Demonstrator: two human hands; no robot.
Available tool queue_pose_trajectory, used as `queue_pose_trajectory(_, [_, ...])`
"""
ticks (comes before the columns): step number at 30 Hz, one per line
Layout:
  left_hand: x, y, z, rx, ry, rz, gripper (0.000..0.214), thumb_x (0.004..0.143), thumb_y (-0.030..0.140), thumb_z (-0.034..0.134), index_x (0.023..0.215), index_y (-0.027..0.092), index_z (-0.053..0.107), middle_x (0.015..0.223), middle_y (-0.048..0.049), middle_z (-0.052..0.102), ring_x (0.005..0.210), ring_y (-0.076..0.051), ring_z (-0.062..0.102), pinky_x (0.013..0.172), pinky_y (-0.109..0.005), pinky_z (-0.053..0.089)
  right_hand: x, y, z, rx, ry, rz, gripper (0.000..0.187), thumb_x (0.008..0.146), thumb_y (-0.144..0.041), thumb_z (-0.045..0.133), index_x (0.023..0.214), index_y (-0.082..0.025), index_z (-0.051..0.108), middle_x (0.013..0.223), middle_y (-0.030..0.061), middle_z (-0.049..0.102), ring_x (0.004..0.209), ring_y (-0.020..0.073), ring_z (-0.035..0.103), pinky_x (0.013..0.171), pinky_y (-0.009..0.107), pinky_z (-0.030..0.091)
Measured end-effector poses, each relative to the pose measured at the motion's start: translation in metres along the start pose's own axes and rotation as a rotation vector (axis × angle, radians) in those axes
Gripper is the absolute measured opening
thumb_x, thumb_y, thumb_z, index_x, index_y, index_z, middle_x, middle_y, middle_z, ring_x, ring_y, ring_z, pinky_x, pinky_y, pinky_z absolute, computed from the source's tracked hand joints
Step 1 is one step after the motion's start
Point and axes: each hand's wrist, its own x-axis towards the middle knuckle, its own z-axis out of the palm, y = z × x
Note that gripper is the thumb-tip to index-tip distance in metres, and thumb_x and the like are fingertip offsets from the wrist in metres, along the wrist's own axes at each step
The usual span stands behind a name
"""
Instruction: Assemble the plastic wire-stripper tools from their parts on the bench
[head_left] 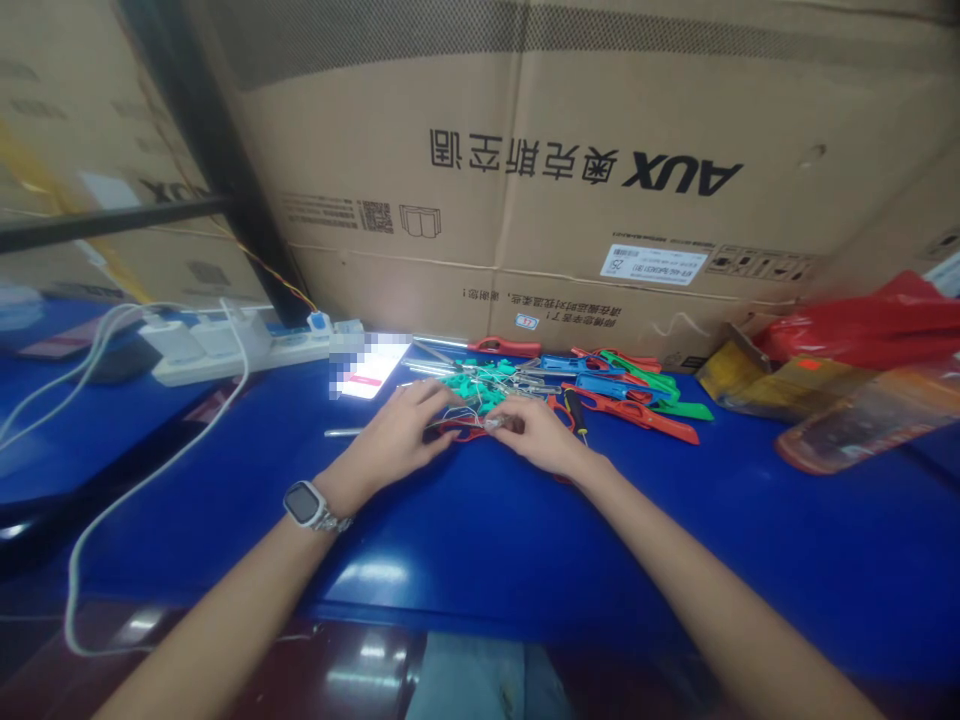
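Note:
My left hand, with a watch on its wrist, is curled at the near edge of a pile, fingertips bent round something I cannot make out. Facing it, my right hand pinches a small clear piece between thumb and fingers. Thin pale wires run between the two hands. Just beyond them lie tangled green plastic parts with wires. A red plastic piece shows partly beneath the hands. Right of these are blue plastic handles, red handles and a screwdriver.
A large cardboard box with upside-down print stands behind the pile. On the left are a lit phone, a power strip with plugs and a white cable. A red bag and a clear plastic container sit at right.

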Motion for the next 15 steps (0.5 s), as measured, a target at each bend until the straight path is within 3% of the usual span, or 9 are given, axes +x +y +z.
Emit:
queue_pose_trajectory(8, [0.01,0.007,0.005,0.148,-0.076,0.159,0.012,0.096,0.026,0.055,0.101,0.02,0.064,0.107,-0.0071,0.064,0.101,-0.025,0.057,0.088,-0.04,0.042,-0.002,0.002,0.005,0.121,-0.014,0.057,0.012,0.087,-0.023,0.061,0.093,-0.019,0.07,0.07,-0.0022,0.057,0.061,0.0123,0.047,0.059,0.026,0.037])
queue_pose_trajectory(15, [0.018,-0.006,0.011,-0.202,-0.045,-0.034,0.024,0.098,0.035,0.053,0.093,0.02,0.07,0.084,-0.0031,0.069,0.08,-0.018,0.06,0.072,-0.03,0.045,-0.002,0.002,0.003,0.227,0.112,0.071,0.011,0.087,-0.03,0.061,0.091,-0.02,0.057,0.081,-0.0005,0.063,0.069,0.0148,0.056,0.069,0.029,0.046])
